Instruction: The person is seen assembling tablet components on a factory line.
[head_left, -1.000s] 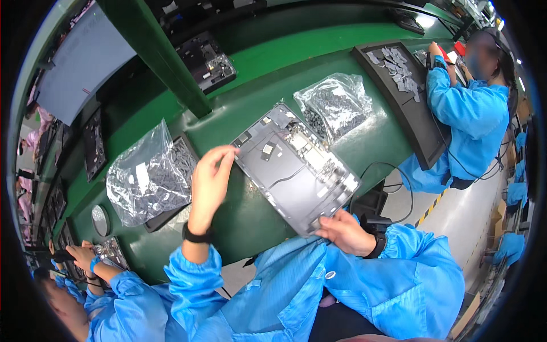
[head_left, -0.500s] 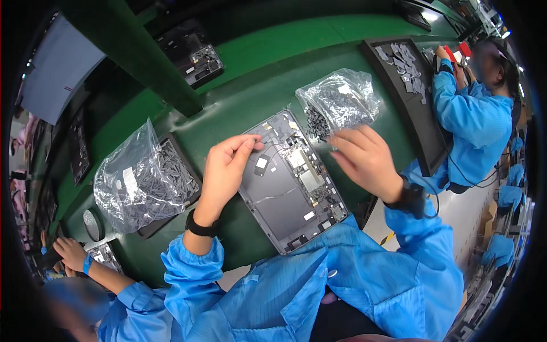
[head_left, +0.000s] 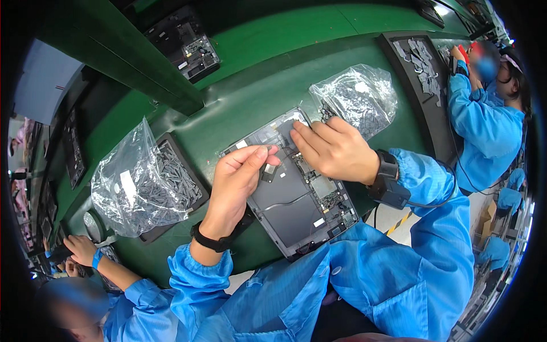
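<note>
A dark grey laptop casing (head_left: 285, 219) lies open on the bench, its circuit board (head_left: 323, 187) exposed along the right side. Over its left edge, my left hand (head_left: 236, 179) is closed in a pinch, thumb against forefinger; a tiny dark bit shows at the tips, too small to name. My right hand (head_left: 336, 149) reaches over the casing's upper right corner with fingers bent down and tips close together at the surface. Whatever those fingertips hold, if anything, is hidden. Below the left fingertips, a small black module (head_left: 270, 173) with a white label lies in the casing.
Beyond my right hand sits a clear bag (head_left: 364, 94) of small black pieces. Left stands another bag (head_left: 134, 196), beside a tray of dark strips (head_left: 174, 171). A black tray (head_left: 399, 74) holds grey cut pieces. A green post (head_left: 131, 62) rises at the back. Co-workers sit either side.
My right hand has moved left from beside the bag of small pieces onto the casing's upper right corner. My left hand has shifted slightly right and nearer, still pinched.
</note>
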### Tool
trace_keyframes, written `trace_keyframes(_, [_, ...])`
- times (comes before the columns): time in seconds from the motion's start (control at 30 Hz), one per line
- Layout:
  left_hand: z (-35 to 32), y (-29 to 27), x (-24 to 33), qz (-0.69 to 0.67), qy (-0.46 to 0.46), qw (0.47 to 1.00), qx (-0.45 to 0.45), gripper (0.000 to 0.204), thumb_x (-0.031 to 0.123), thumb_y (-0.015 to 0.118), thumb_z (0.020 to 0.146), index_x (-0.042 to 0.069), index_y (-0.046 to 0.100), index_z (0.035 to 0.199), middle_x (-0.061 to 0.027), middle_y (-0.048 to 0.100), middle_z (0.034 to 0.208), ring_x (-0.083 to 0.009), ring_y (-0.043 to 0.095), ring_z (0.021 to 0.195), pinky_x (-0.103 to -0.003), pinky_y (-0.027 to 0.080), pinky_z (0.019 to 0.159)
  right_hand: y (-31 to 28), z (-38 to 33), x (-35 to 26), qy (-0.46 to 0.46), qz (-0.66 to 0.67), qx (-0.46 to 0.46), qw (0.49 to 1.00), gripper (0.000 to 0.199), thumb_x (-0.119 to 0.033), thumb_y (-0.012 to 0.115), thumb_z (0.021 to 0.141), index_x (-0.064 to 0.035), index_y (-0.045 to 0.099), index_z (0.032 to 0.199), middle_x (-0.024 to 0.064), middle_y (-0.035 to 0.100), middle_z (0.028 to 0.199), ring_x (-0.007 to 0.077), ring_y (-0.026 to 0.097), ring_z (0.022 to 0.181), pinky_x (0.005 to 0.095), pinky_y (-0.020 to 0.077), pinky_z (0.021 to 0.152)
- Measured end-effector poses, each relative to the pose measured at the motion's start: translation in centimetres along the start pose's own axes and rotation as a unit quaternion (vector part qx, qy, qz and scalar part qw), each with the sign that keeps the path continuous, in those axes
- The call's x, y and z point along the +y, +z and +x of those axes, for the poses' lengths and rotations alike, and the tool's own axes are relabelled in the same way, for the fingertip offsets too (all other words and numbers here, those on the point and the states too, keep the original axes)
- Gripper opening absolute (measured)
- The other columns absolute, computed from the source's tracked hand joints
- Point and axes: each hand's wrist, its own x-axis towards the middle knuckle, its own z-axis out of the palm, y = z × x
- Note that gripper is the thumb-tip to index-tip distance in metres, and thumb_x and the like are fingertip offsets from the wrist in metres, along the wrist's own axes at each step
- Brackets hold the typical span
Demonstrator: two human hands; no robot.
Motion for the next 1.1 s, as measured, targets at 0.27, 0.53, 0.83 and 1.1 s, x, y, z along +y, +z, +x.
trace_keyframes(0.27, [-0.3, 2.4, -0.7, 0.018, 0.035, 0.999, 0.012, 0.028, 0.017, 0.058, 0.099, -0.006, 0.064, 0.114, -0.0069, 0.070, 0.094, 0.0001, 0.043, 0.053, -0.016, 0.034, 0.048, -1.0, -2.0, -1.7, 0.074, 0.178, 0.030, 0.981, 0.026, -0.013, 0.071, 0.073, -0.0014, 0.071, 0.097, 0.0083, 0.069, 0.106, 0.0205, 0.062, 0.090, 0.0305, 0.0454, 0.072])
trace_keyframes(0.53, [-0.7, 2.8, -0.8, 0.095, 0.134, 0.983, -0.082, 0.021, 0.011, 0.061, 0.096, -0.004, 0.068, 0.109, -0.0094, 0.071, 0.097, -0.0126, 0.065, 0.092, -0.026, 0.051, 0.085, -2.0, 0.4, 0.3, 0.187, 0.521, 0.123, 0.824, 0.021, -0.005, 0.075, 0.076, -0.0053, 0.074, 0.097, 0.0066, 0.071, 0.094, 0.0221, 0.064, 0.080, 0.0322, 0.0491, 0.074])
trace_keyframes(0.83, [-1.4, 3.5, -0.5, -0.041, 0.030, 0.993, -0.108, 0.022, 0.015, 0.061, 0.097, -0.001, 0.069, 0.109, -0.0072, 0.071, 0.096, -0.0098, 0.063, 0.082, -0.023, 0.050, 0.076, -0.4, -1.0, -0.1, 0.045, 0.303, 0.261, 0.916, 0.035, -0.011, 0.085, 0.067, -0.0074, 0.073, 0.100, 0.0052, 0.071, 0.098, 0.0173, 0.061, 0.072, 0.0274, 0.0465, 0.061])
trace_keyframes(1.1, [-1.0, 2.4, -0.8, -0.095, -0.062, 0.985, -0.133, 0.033, 0.014, 0.052, 0.100, 0.004, 0.054, 0.131, -0.0040, 0.061, 0.105, -0.0054, 0.052, 0.073, -0.020, 0.040, 0.062, 2.0, -0.4, 3.2, 0.091, 0.100, 0.228, 0.964, 0.021, -0.015, 0.073, 0.065, -0.0119, 0.068, 0.085, -0.0003, 0.067, 0.096, 0.0195, 0.061, 0.085, 0.0307, 0.0474, 0.067])
